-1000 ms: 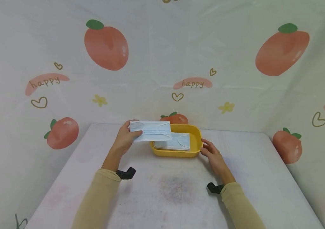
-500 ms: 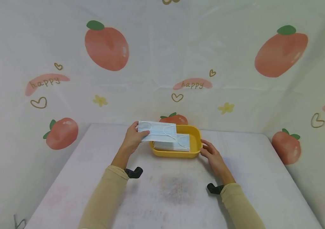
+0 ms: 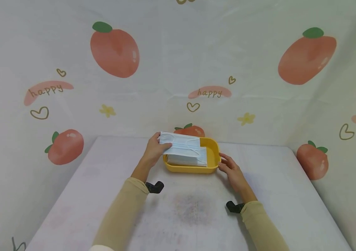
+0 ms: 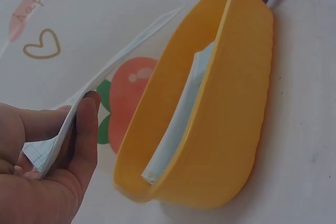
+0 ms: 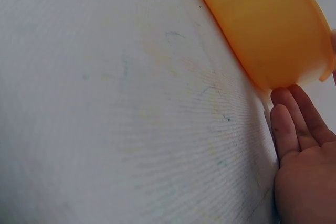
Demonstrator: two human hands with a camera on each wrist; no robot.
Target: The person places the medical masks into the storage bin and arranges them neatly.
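Observation:
My left hand (image 3: 153, 150) pinches a pale blue disposable face mask (image 3: 182, 143) between thumb and fingers at its left end. The mask is held flat, tilted, over the left part of a yellow plastic tray (image 3: 190, 170). Beneath it, a stack of face masks (image 3: 203, 159) lies inside the tray, partly hidden by the held one. In the left wrist view, the held mask (image 4: 123, 51) is apart from the stack. My right hand (image 3: 232, 174) holds the tray's right end, with several fingers (image 5: 286, 129) against its lower wall.
The tray stands on a white tabletop (image 3: 193, 209) near its back edge. Behind rises a white cloth backdrop (image 3: 165, 52) printed with red fruit and "happy" lettering. A black wrist mount (image 3: 155, 187) sits on the left wrist and another (image 3: 235, 207) on the right.
My left hand has moved to the right with the face mask, which now covers more of the stack in the tray. The right hand and the tray have stayed in place.

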